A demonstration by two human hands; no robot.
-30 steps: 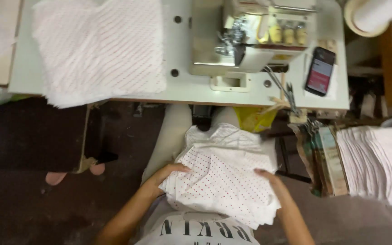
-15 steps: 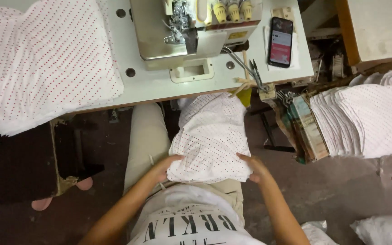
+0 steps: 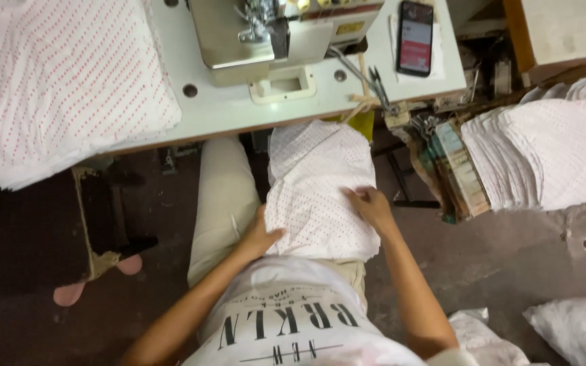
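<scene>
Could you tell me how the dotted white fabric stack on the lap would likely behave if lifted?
The dotted fabric stack would probably flop, since its edges already drape over the thigh. Its loose layers may slide apart unless both the left hand and right hand support it.

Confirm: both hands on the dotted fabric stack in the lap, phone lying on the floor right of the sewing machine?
Not quite. The phone lies on the white sewing table, right of the sewing machine, as the head view shows. Left hand and right hand are on the dotted fabric stack.
</scene>
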